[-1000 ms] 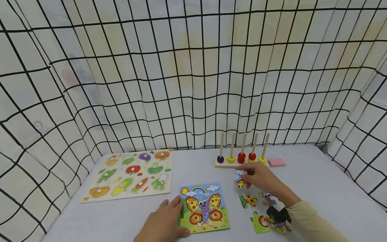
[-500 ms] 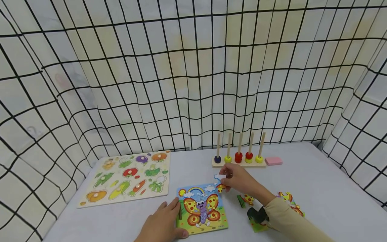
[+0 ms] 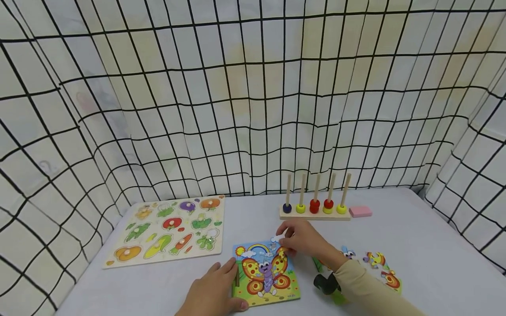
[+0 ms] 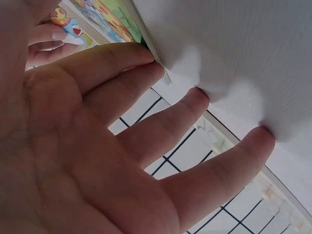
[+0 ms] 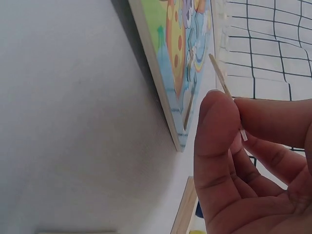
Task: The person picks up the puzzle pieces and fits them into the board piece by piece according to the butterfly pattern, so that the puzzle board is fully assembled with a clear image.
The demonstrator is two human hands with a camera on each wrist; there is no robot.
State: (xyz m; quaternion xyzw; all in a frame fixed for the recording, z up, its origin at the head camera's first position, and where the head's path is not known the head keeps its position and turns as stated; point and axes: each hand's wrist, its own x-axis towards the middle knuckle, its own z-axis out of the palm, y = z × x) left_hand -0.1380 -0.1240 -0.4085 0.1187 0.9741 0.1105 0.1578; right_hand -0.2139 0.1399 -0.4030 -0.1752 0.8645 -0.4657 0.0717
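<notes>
A butterfly jigsaw board (image 3: pixel 276 302) lies on the table in the head view. My left hand (image 3: pixel 213 287) rests along its left side, fingers extended, thumb at the near left corner. In the left wrist view the fingertips touch the table and the board's edge. Between thumb and fingers my right hand (image 3: pixel 302 239) pinches a puzzle piece (image 3: pixel 277 239) at the board's far right corner. The right wrist view has this thin piece (image 5: pixel 220 73) edge-on, apart from the board (image 5: pixel 163 83), whose corner has a recess. Loose puzzle pieces (image 3: pixel 374 259) lie right of the board, partly hidden by the right arm.
A vegetable peg puzzle (image 3: pixel 158 237) lies at the left. Behind the right hand stands a peg counting stand (image 3: pixel 284 215) with coloured beads, next to a pink block (image 3: pixel 360 211). Black netting over white sheeting walls the table's back and sides. A black device (image 3: pixel 326 284) shows at the right forearm.
My right hand has carried the puzzle piece leftward from beside the counting stand to the board's far right corner. The left hand has stayed at the board's left side.
</notes>
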